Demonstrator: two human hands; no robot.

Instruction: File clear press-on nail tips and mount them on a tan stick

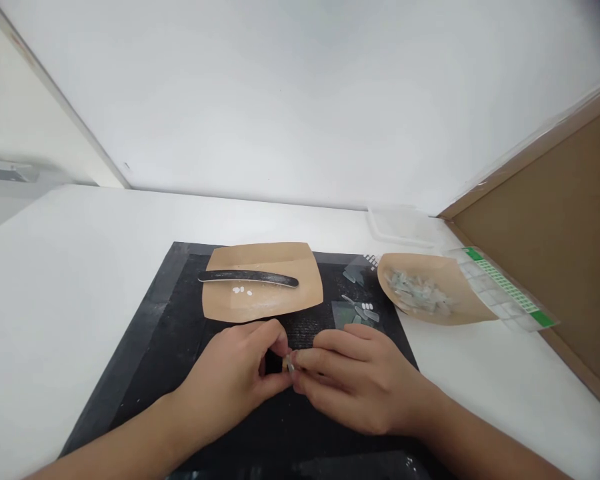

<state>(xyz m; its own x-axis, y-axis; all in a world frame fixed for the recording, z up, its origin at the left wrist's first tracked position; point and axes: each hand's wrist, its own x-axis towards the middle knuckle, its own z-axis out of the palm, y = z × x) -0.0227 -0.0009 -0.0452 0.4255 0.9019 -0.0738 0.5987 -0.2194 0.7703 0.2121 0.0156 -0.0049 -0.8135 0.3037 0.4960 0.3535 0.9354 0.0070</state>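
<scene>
My left hand (240, 380) and my right hand (355, 380) meet over the black mat (145, 353), fingertips pinched together. Between them sits a small black block (273, 363) held by the left fingers, and a tiny pale piece (290, 365), perhaps a false nail, at the right fingertips. Just beyond the hands lies a tan paper tray (280, 303) carrying a long dark nail file (250, 279) and a few small white nail pieces (241, 291).
A second tan tray (460, 310) on the right holds a heap of pale nail pieces (417, 292). A clear sheet with green strips (505, 290) lies beside it. Loose clear nail tips (363, 310) rest on the mat. A clear plastic lid (400, 225) and a brown board (555, 247) stand at right.
</scene>
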